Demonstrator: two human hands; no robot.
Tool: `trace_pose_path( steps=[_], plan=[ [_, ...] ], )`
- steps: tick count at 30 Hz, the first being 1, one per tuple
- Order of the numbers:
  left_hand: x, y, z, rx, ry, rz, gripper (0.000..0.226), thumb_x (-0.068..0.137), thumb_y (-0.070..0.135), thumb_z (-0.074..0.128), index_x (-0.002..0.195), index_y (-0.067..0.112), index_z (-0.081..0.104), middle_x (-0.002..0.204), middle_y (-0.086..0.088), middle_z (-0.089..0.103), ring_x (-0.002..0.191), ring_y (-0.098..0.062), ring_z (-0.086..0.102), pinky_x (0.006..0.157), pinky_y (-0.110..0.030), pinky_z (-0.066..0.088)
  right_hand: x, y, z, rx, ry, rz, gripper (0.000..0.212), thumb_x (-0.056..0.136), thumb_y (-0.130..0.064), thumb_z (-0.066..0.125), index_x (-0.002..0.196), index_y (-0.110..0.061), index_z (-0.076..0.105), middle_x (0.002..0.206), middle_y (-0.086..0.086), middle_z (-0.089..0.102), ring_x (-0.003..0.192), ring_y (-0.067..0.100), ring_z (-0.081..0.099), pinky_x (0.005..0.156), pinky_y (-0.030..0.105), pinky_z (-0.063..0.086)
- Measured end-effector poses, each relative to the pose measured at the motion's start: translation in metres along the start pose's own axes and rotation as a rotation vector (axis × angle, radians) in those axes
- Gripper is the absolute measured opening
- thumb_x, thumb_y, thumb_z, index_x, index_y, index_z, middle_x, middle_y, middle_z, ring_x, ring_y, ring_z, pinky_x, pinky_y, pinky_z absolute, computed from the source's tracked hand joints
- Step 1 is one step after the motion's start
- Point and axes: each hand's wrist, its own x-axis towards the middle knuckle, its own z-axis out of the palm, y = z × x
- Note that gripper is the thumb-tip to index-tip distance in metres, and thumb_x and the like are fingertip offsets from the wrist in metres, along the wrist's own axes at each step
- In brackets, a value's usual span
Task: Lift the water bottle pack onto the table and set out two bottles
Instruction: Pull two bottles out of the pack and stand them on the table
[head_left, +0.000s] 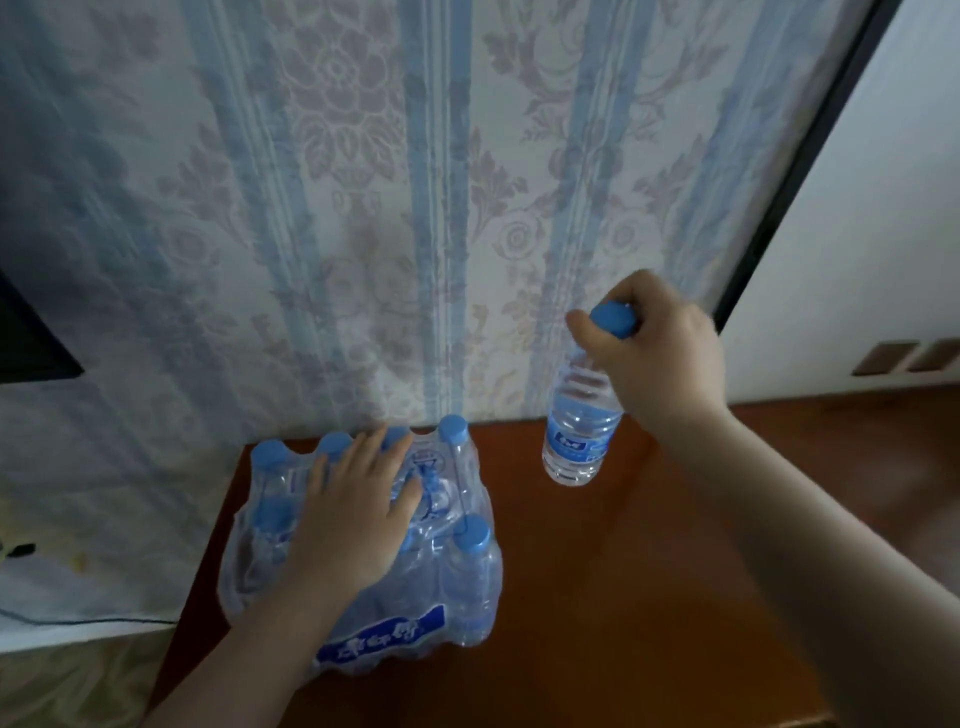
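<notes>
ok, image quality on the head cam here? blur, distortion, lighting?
Head view: dim, soft and slightly blurred throughout; wide-angle bend shows in the dark door frame; right hand on the bottle is motion-smeared; faint sheen on the table; pack label unreadable.

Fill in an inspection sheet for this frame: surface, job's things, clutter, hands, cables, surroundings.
Surface: brown wooden table, glossy.
Job's things: shrink-wrapped water bottle pack on the table; single water bottle right of it, held by the neck; whether its base touches the table cannot be told.
Clutter: nothing seen on the table.
Hands: left hand flat on the pack; right hand gripping the bottle below its blue cap.
Cables: thin dark cable at far left.
Surroundings: floral striped wallpaper; white panel at right.
</notes>
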Motion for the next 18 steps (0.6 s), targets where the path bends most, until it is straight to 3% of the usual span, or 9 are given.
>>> trace_pose_path(
  steps=[7, 13, 18],
  plan=[
    [-0.003, 0.004, -0.003, 0.037, 0.037, -0.001, 0.057, 0.096, 0.050, 0.023, 0.150, 0.038, 0.010, 0.161, 0.009, 0.005, 0.148, -0.012, 0.004, 0.121, -0.042, 0.002, -0.044, 0.074, 0.036, -0.116, -0.300, 0.254, 0.033, 0.079, -0.050, 0.071, 0.083, -0.023, 0.055, 0.068, -0.011, 0.060, 0.061, 0.010, 0.058, 0.048, 0.025, 0.042],
    [-0.002, 0.003, -0.002, 0.048, 0.046, 0.005, 0.058, 0.094, 0.052, 0.022, 0.150, 0.037, 0.014, 0.161, 0.008, 0.009, 0.147, -0.012, 0.007, 0.120, -0.043, 0.006, -0.060, 0.089, 0.053, -0.150, -0.490, 0.251, 0.025, 0.081, -0.045, 0.071, 0.089, -0.026, 0.057, 0.082, -0.007, 0.062, 0.071, 0.012, 0.058, 0.057, 0.028, 0.045],
    [-0.002, 0.002, -0.002, 0.034, 0.063, 0.025, 0.057, 0.095, 0.048, 0.028, 0.149, 0.035, 0.019, 0.161, 0.007, 0.014, 0.147, -0.013, 0.012, 0.120, -0.043, 0.008, -0.057, 0.089, 0.057, -0.118, -0.540, 0.249, 0.022, 0.086, -0.036, 0.067, 0.100, -0.020, 0.060, 0.094, -0.002, 0.061, 0.081, 0.016, 0.057, 0.066, 0.030, 0.047]
  ],
)
